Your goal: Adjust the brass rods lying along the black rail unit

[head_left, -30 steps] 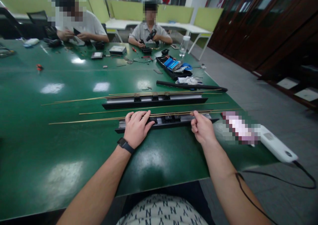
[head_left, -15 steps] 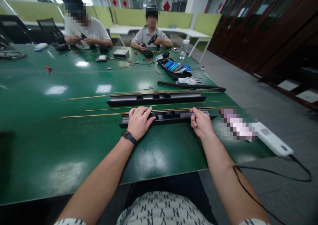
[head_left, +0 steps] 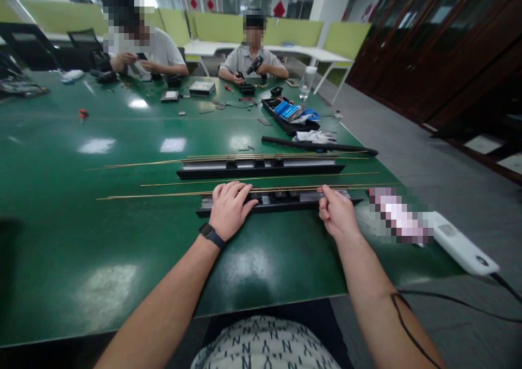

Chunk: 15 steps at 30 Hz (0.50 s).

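Observation:
Fingers spread and palm down, my left hand (head_left: 229,208) lies over the left part of the nearer black-edged rail (head_left: 281,206). Its fingertips reach long thin gold-coloured rods (head_left: 150,196) that run along the rail and stick out past it to the left. Near the rail's right end, my right hand (head_left: 338,212) pinches the rods between thumb and forefinger, its other fingers curled. How many rods lie in the pinch I cannot tell. Just beyond lies a single thin rod (head_left: 183,183), and behind it a second rail (head_left: 261,172) with more thin rods along its top.
Right of my right hand are a blurred-out pink object (head_left: 395,214) and a white power strip (head_left: 460,244) with a black cable. Farther back lie a black bar (head_left: 318,144), white gloves (head_left: 314,136) and a black tray (head_left: 271,108) holding blue items. Two people sit across the table (head_left: 122,260).
The view has shifted slightly, so the table and rails sit a little lower. My right hand has slid slightly right along the rods. My left hand keeps its place on the rail.

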Motion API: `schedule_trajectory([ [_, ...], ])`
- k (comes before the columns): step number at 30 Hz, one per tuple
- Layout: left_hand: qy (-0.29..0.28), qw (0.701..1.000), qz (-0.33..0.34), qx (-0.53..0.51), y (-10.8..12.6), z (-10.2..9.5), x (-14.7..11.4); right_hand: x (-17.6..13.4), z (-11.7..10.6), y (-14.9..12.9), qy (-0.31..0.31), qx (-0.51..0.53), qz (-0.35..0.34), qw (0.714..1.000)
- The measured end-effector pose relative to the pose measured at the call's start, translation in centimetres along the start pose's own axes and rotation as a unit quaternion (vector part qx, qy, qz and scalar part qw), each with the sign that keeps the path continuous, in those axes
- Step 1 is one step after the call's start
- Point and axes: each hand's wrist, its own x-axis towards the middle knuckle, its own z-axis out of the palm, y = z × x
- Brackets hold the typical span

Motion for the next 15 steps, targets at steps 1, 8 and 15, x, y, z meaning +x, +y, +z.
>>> schedule_trajectory([
  [1,0.0,1.0,0.0,0.001,0.0,-0.01,0.0,0.04,-0.04,-0.05,0.007,0.002,-0.003,1.0],
  [8,0.003,1.0,0.0,-0.005,0.08,-0.08,0.12,0.14,-0.05,-0.43,0.04,0.006,-0.007,0.999],
  [15,0.001,1.0,-0.007,-0.003,0.01,0.04,0.13,-0.15,0.04,-0.53,-0.011,-0.007,-0.003,1.0],
])
